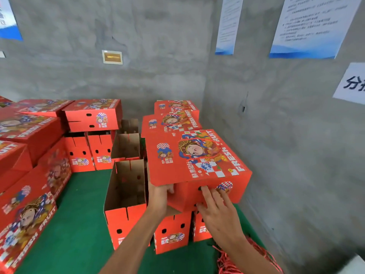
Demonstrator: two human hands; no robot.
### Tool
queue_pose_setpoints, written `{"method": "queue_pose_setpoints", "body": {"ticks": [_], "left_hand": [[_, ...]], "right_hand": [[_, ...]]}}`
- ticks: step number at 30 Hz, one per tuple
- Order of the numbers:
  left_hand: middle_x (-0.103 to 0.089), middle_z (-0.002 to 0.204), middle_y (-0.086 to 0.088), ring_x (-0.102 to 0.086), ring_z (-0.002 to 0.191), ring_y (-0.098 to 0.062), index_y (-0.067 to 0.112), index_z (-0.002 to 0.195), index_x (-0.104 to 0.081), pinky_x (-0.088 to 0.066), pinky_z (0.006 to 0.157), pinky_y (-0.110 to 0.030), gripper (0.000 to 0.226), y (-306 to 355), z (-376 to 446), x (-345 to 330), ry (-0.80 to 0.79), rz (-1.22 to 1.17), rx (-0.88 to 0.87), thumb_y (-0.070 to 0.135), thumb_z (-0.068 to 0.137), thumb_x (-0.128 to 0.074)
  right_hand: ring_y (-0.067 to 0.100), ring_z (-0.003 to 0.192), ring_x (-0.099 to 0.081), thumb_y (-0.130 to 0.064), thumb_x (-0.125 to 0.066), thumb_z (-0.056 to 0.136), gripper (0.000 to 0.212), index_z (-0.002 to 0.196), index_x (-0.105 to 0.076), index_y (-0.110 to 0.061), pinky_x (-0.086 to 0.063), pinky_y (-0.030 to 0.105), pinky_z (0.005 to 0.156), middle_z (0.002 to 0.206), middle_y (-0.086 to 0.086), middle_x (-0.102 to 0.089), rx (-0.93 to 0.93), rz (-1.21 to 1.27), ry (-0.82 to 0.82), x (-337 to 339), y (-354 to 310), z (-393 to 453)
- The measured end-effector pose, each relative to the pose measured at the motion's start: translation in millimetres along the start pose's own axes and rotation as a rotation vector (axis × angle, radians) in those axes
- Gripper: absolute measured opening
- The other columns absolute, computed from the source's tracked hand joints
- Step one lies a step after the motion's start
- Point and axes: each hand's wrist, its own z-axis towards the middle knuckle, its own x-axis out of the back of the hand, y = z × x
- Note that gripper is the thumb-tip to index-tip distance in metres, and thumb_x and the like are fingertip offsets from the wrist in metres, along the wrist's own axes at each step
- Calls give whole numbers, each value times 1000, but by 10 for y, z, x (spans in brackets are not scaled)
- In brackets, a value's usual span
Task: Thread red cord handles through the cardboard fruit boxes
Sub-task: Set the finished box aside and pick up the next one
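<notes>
Holding the red cardboard box (197, 161) up at the right-hand stack, I see its long axis running away toward the wall corner, printed lid upward. My left hand (161, 196) curls its fingers under the near lid edge; my right hand (217, 210) lies flat, fingers straight, on the near side. Red cords (237, 262) lie tangled on the green desk (79, 234), whose middle is free.
</notes>
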Motion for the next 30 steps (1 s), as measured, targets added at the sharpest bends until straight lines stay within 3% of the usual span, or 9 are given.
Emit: {"method": "queue_pose_setpoints", "body": {"ticks": [3, 7, 10, 12, 14, 18, 20, 24, 30], "left_hand": [[-30, 61, 6, -25, 63, -15, 24, 54, -31, -23, 66, -36, 31, -1, 31, -86, -22, 89, -120, 3, 45, -53], [-37, 56, 11, -35, 54, -2, 24, 49, -33, -30, 59, -28, 30, -5, 102, -126, 9, 196, -210, 6, 50, -57], [-39, 53, 14, -36, 53, -2, 26, 45, -37, -35, 50, -13, 32, 24, 72, -175, -4, 196, -317, 2, 54, -56], [-39, 51, 15, -34, 52, -3, 27, 44, -40, -34, 48, -12, 34, 23, 68, -164, 10, 189, -365, -2, 56, -55], [-37, 50, 15, -33, 52, -4, 27, 43, -39, -33, 49, -12, 34, 10, 77, -119, 59, 189, -385, -2, 55, -55], [-40, 53, 12, -37, 55, -4, 22, 42, -40, -34, 57, -24, 26, -28, 97, 19, 157, 183, -300, 3, 53, -55], [-39, 54, 11, -36, 54, -3, 20, 42, -39, -29, 61, -31, 23, -42, 128, 71, 176, 186, -216, 6, 50, -56], [-43, 55, 9, -38, 53, -4, 20, 43, -44, -28, 64, -35, 17, -65, 227, 130, 165, 204, -151, 8, 42, -56], [-44, 56, 2, -41, 63, -18, 19, 45, -45, -31, 69, -37, 16, -103, 397, 176, 145, 186, -83, 9, 46, -57]], "right_hand": [[32, 113, -51, -23, -90, 68, 20, 84, -78, -22, -55, 50, 102, 139, 15, -50, -20, 34, -50, -137, 48, 8], [31, 114, -47, -23, -87, 70, 23, 91, -79, -23, -54, 49, 103, 141, 15, -44, -24, 71, 10, -314, 137, 77], [30, 115, -48, -20, -81, 75, 20, 95, -79, -23, -49, 50, 107, 142, 15, -43, -4, 19, 96, -420, 152, 154], [31, 115, -49, -17, -77, 78, 17, 95, -79, -23, -38, 50, 112, 142, 15, -44, -4, 8, 162, -451, 154, 216], [31, 114, -51, -18, -82, 77, 19, 94, -79, -23, -40, 50, 112, 141, 15, -45, 12, 43, 174, -461, 149, 266], [28, 113, -56, -20, -84, 79, 15, 92, -80, -25, -52, 46, 105, 143, 14, -44, 54, 111, 158, -507, 27, 270], [29, 112, -62, -22, -91, 70, 24, 92, -80, -24, -53, 46, 104, 145, 14, -44, 47, 135, 133, -530, -1, 243], [32, 113, -50, -21, -93, 61, 33, 91, -79, -21, -54, 48, 101, 145, 14, -44, 27, 121, 109, -540, 1, 215], [29, 116, -55, -21, -90, 70, 27, 93, -77, -23, -49, 45, 108, 148, 12, -54, 41, 138, 129, -579, 6, 226]]}}
